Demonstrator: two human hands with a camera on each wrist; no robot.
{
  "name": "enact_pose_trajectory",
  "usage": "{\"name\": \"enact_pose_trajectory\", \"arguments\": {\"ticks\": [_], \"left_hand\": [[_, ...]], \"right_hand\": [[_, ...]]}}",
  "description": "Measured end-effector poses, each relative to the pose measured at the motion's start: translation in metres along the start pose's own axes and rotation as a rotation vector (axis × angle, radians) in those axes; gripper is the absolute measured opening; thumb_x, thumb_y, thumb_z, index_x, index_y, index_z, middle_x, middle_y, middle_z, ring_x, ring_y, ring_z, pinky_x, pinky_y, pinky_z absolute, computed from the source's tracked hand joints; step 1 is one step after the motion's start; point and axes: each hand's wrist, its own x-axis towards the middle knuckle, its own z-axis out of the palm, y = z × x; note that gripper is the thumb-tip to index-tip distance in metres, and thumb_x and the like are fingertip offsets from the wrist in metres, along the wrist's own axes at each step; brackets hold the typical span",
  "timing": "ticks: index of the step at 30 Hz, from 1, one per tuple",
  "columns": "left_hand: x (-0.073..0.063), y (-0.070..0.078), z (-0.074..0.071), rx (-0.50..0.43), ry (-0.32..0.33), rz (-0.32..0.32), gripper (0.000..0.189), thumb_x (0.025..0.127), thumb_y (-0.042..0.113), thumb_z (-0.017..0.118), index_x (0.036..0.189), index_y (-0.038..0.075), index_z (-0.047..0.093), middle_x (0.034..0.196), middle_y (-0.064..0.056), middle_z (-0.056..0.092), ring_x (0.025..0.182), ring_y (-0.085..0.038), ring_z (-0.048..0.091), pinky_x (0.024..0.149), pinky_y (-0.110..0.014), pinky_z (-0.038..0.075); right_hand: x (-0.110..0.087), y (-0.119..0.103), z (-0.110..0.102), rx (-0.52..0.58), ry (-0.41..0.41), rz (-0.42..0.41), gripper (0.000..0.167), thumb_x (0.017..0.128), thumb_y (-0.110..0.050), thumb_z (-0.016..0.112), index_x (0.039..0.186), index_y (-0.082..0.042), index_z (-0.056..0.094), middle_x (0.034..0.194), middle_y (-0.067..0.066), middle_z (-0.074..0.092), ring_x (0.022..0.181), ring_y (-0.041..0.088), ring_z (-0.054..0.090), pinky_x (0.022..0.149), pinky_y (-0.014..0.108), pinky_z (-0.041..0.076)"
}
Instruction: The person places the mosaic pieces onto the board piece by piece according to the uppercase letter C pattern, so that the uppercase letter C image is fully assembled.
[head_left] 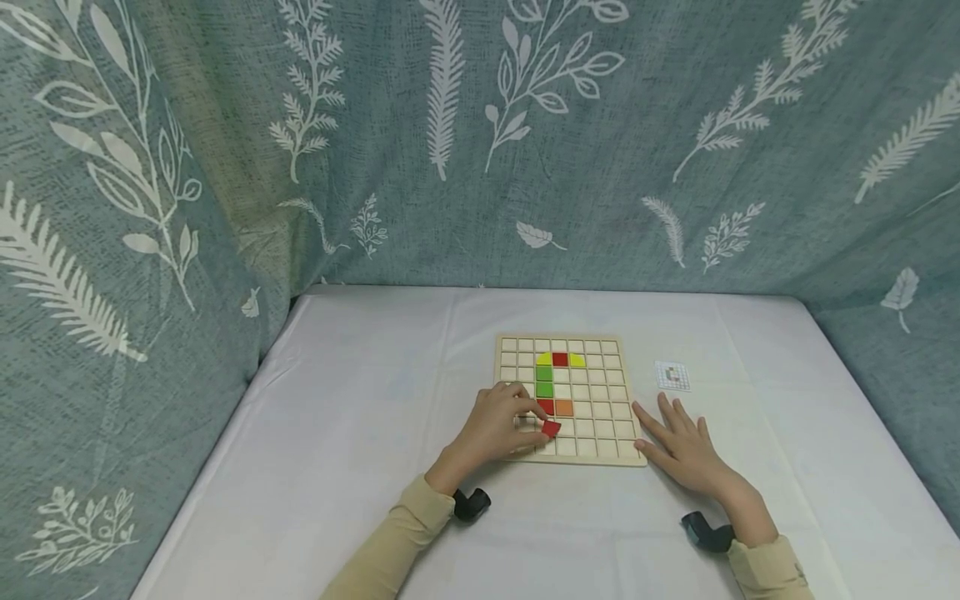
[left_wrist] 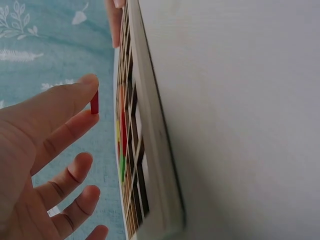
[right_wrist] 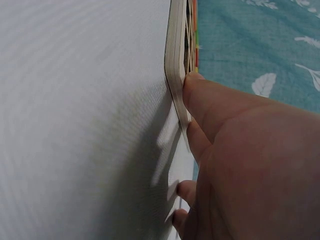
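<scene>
My left hand (head_left: 501, 423) pinches a red square tile (head_left: 551, 428) between thumb and index finger, held just above the lower left part of a wooden grid board (head_left: 600, 451). In the left wrist view the tile (left_wrist: 94, 103) appears edge-on between the fingertips. Set in the board are two green tiles (head_left: 544, 381), two red tiles (head_left: 560, 360), an orange tile (head_left: 564, 407) and two yellow curved pieces (head_left: 577, 361). My right hand (head_left: 688, 451) lies with fingers spread at the board's right edge, thumb and index finger touching it.
A small printed card (head_left: 672, 376) with a coloured pattern on a grid lies right of the board, beyond the right hand. White cloth (head_left: 375, 400) covers the table. A leaf-patterned curtain (head_left: 465, 208) hangs behind and along the sides.
</scene>
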Motion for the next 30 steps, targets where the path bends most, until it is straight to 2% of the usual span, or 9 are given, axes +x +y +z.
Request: {"name": "enact_pose_trajectory", "arguments": {"ticks": [8, 16, 24, 30], "left_hand": [[0.013, 0.006, 0.007, -0.013, 0.0, -0.008, 0.028, 0.074, 0.045, 0.074, 0.092, 0.024, 0.074, 0.091, 0.005, 0.058, 0.082, -0.011, 0.046, 0.08, -0.037, 0.037], [0.025, 0.014, 0.012, -0.083, -0.016, -0.038, 0.027, 0.074, 0.041, 0.075, 0.093, 0.023, 0.073, 0.091, 0.004, 0.057, 0.083, -0.011, 0.044, 0.084, -0.039, 0.035], [0.034, 0.019, 0.018, -0.001, -0.023, -0.051, 0.022, 0.075, 0.044, 0.074, 0.089, 0.026, 0.072, 0.088, 0.006, 0.055, 0.082, -0.011, 0.044, 0.081, -0.037, 0.037], [0.041, 0.019, 0.022, 0.02, -0.018, -0.065, 0.023, 0.075, 0.045, 0.073, 0.089, 0.027, 0.071, 0.093, 0.005, 0.056, 0.086, -0.013, 0.044, 0.081, -0.038, 0.036]], "right_hand": [[0.0, -0.001, 0.0, -0.002, -0.005, 0.009, 0.061, 0.092, -0.045, 0.048, 0.143, -0.015, 0.035, 0.15, 0.029, 0.011, 0.137, 0.049, 0.003, 0.1, 0.071, -0.005], [0.0, -0.001, -0.001, 0.0, -0.002, 0.001, 0.06, 0.092, -0.044, 0.049, 0.143, -0.015, 0.036, 0.149, 0.03, 0.011, 0.136, 0.05, 0.003, 0.099, 0.071, -0.004], [0.001, 0.0, 0.001, -0.006, 0.0, 0.003, 0.06, 0.092, -0.045, 0.049, 0.143, -0.015, 0.036, 0.15, 0.029, 0.012, 0.136, 0.05, 0.004, 0.099, 0.071, -0.004], [0.002, 0.001, 0.001, -0.006, 0.004, 0.001, 0.06, 0.092, -0.044, 0.049, 0.143, -0.015, 0.036, 0.149, 0.029, 0.012, 0.136, 0.05, 0.004, 0.099, 0.071, -0.004]]}}
